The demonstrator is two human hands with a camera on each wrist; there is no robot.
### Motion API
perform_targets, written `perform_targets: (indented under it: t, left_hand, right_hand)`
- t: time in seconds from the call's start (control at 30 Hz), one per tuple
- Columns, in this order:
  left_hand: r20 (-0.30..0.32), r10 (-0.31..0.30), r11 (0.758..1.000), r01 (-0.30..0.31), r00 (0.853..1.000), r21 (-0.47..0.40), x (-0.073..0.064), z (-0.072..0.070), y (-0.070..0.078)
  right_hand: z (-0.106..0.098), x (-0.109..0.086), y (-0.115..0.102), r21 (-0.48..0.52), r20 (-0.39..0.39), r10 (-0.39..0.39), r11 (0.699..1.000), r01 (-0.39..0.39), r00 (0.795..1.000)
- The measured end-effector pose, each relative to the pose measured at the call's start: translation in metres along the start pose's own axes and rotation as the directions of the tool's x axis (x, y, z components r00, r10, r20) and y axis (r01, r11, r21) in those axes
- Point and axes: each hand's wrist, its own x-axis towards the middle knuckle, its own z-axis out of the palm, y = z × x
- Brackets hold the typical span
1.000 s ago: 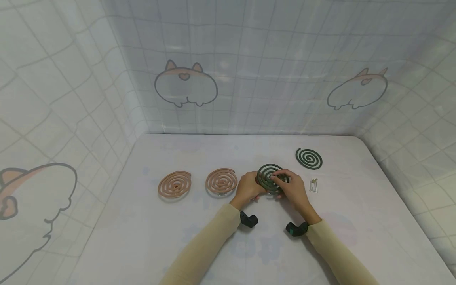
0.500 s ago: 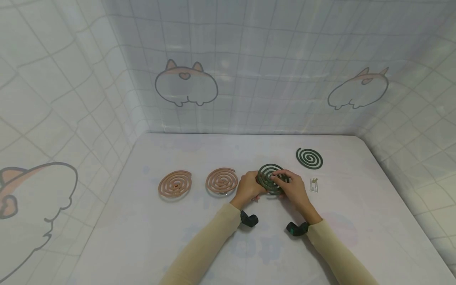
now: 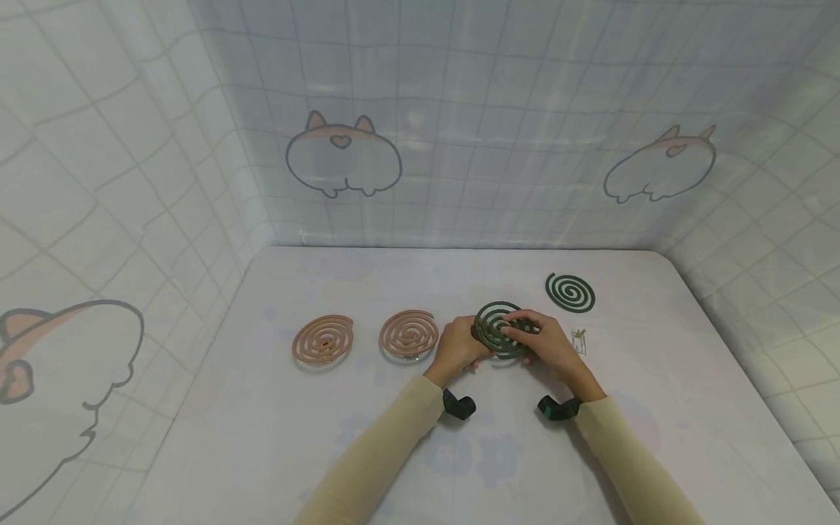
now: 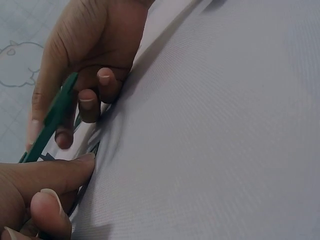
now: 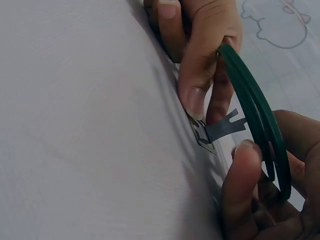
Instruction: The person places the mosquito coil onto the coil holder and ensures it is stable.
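A green mosquito coil (image 3: 485,337) is held in front of me, slightly tilted, above the table. My right hand (image 3: 550,344) holds this coil, fingers over its middle and thumb at its side in the right wrist view. Beneath it, my left hand (image 3: 456,347) pinches the flat base of a small metal coil stand (image 5: 226,130) between thumb and finger. The stand's forked upright reaches the coil's underside; whether it is engaged there I cannot tell. From the left wrist, the coil (image 4: 52,122) appears edge-on, with most of the stand hidden behind my thumb.
Two brown coils (image 3: 408,334) lie to the left, a metal stand edge showing under the nearer one. Farther right, another green coil (image 3: 569,293) lies flat, with a loose metal stand (image 3: 578,343) just in front of it. Cloth walls (image 3: 459,146) enclose the table.
My right hand and wrist have shifted slightly right, its fingers still on the green coil. The left hand and the things on the table stay in place.
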Motion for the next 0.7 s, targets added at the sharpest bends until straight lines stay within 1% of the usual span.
perform_targets:
  t: [0.13, 0.3, 0.53, 0.7]
  left_hand:
    - [0.000, -0.009, 1.000, 0.009, 1.000, -0.002, -0.0002, -0.0003, 0.0003]
    - [0.004, -0.015, 1.000, 0.015, 1.000, -0.002, -0.0015, -0.0013, 0.0019]
    - [0.005, -0.011, 1.000, 0.011, 1.000, -0.001, -0.0019, -0.0011, 0.0015]
    - [0.000, -0.004, 1.000, 0.004, 1.000, -0.005, -0.0021, -0.0009, 0.0003]
  right_hand:
    - [0.0005, 0.0011, 0.0020, 0.022, -0.002, 0.001, 1.000, -0.001, 1.000]
    - [0.0024, 0.0009, 0.0019, 0.026, -0.012, 0.000, 1.000, 0.000, 1.000]
    - [0.0033, 0.0004, 0.0010, 0.009, -0.006, 0.001, 1.000, -0.001, 1.000]
    - [0.0034, 0.0019, 0.0017, 0.015, 0.003, -0.010, 1.000, 0.010, 1.000]
